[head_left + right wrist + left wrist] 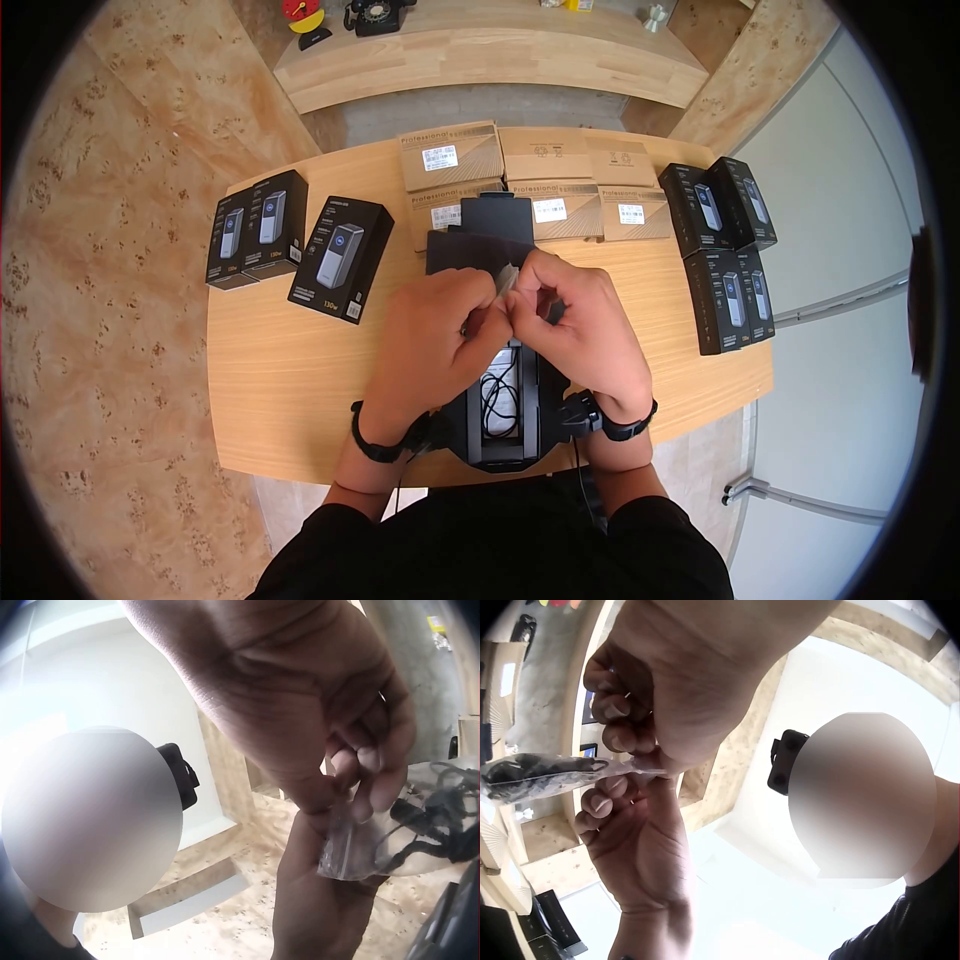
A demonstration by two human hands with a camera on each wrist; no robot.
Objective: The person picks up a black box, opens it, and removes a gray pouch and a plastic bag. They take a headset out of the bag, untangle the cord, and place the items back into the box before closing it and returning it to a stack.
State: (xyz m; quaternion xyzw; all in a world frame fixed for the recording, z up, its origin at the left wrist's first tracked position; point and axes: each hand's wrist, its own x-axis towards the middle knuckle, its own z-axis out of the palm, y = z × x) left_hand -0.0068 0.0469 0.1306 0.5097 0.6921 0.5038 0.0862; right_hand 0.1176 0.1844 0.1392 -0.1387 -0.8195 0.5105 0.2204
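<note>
Our left hand point(430, 335) and right hand point(588, 325) pinch the sealing end of a clear, thin plastic bag point(547, 776) of black cable point(409, 814), above the pale wooden counter point(300, 400). It should feel light, limp and slippery, best held by its flat edge.

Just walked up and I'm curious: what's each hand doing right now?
Left hand: fingers curled, pinching the end of a clear bag.
Right hand: curled too, pinching the same end.
</note>
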